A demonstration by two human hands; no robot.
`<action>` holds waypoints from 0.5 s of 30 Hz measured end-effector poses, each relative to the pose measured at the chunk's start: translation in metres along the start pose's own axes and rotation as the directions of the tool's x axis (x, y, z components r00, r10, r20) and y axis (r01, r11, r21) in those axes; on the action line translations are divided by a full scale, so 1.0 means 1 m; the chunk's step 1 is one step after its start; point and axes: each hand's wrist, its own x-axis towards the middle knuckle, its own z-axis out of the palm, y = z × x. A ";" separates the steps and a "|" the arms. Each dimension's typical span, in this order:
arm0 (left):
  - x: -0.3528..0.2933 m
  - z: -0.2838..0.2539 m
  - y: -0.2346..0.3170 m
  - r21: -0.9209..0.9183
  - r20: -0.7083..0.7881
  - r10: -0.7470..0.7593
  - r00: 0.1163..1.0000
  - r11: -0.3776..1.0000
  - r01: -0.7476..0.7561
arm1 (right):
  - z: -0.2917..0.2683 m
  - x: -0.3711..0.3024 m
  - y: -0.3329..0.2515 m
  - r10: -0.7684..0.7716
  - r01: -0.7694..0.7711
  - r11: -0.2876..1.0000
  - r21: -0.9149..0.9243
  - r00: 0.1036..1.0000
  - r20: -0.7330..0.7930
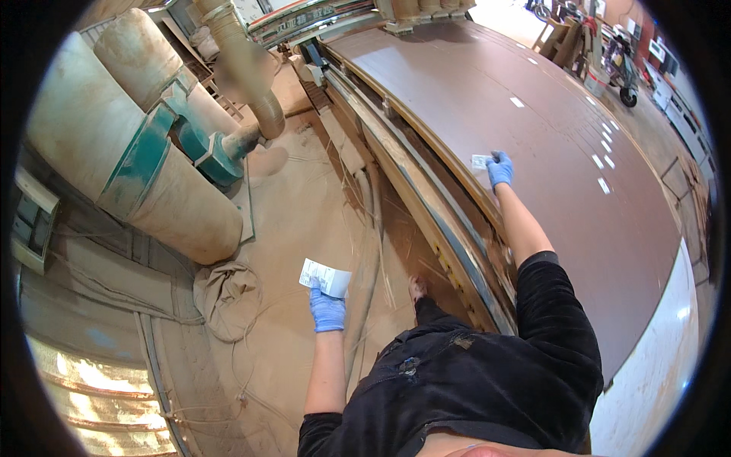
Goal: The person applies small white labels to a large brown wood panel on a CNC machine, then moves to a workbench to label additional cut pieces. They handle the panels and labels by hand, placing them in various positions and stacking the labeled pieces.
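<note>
My left hand, in a blue glove, holds a curled strip of white printed labels over the dusty floor. Its fingers are closed on the lower edge of the strip. Stretched out over the edge of a large brown panel, my right hand wears a blue glove too. Its fingers are bent and closed on a small white label, which sticks out to their left near the panel's surface. Whether that label touches the panel I cannot make out. Several white labels lie on the panel farther right.
A long machine rail runs along the panel's left side. Dust collector bags with green metal housings stand at left. A crumpled cloth sack, a hose and loose cords lie on the floor. A motorbike stands far right.
</note>
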 end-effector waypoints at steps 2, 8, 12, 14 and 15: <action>0.046 0.007 0.005 -0.005 -0.028 -0.019 0.999 1.000 0.019 | 0.030 0.024 -0.011 0.051 -0.051 0.998 -0.031 0.999 0.005; 0.167 0.077 0.013 -0.007 0.041 -0.009 0.999 1.000 0.009 | 0.075 0.092 0.010 0.122 -0.054 0.906 -0.419 0.983 0.138; 0.230 0.105 0.009 -0.068 0.043 0.040 0.998 0.997 -0.037 | 0.083 0.090 -0.013 0.114 0.135 0.479 -0.868 0.970 0.214; 0.261 0.123 0.011 -0.047 0.055 0.005 0.998 0.999 -0.003 | 0.095 0.073 0.010 0.015 0.232 0.490 -0.840 0.961 0.275; 0.273 0.137 0.013 0.005 0.062 0.035 0.997 0.999 -0.035 | 0.099 0.061 0.021 -0.036 0.292 0.492 -0.820 0.948 0.316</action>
